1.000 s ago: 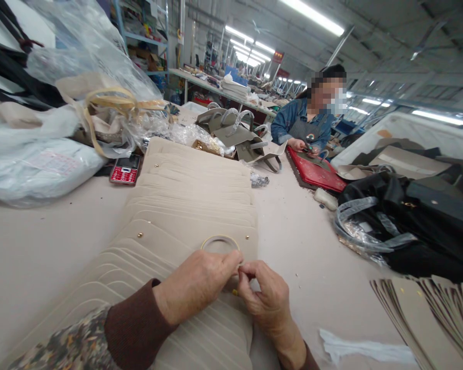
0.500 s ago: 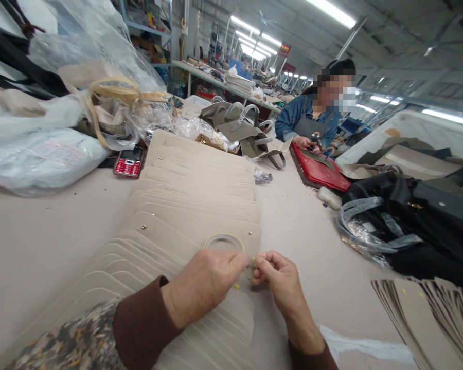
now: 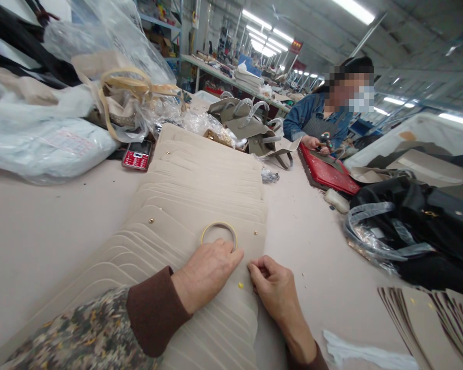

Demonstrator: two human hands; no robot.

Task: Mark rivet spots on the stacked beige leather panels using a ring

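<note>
Beige bag panels [image 3: 204,174] lie in a long overlapping row, with gold studs [image 3: 151,221] on some. My left hand [image 3: 210,275] is closed on a narrow roll of yellow-edged tape [image 3: 219,224], whose ring stands out beyond the fingers over the panels. A small yellow piece of tape [image 3: 241,284] sticks to a panel just below my left fingertips. At the right edge of the row, my right hand [image 3: 275,288] has thumb and fingers pinched together. Whatever is between them, if anything, is too small to make out. A narrow gap separates the two hands.
Beige strips with yellow bits [image 3: 420,318] fan out at the lower right, near a white strip [image 3: 366,352]. Black bags [image 3: 440,226] lie behind them. Across the table a co-worker [image 3: 320,118] handles a piece on a red board [image 3: 327,172]. A phone [image 3: 137,155] and plastic-wrapped goods [image 3: 50,149] are left.
My hands have moved apart slightly; before, they nearly met over a yellow bit. The tape roll has shifted left and its ring shows rounder. The view has swung a little left.
</note>
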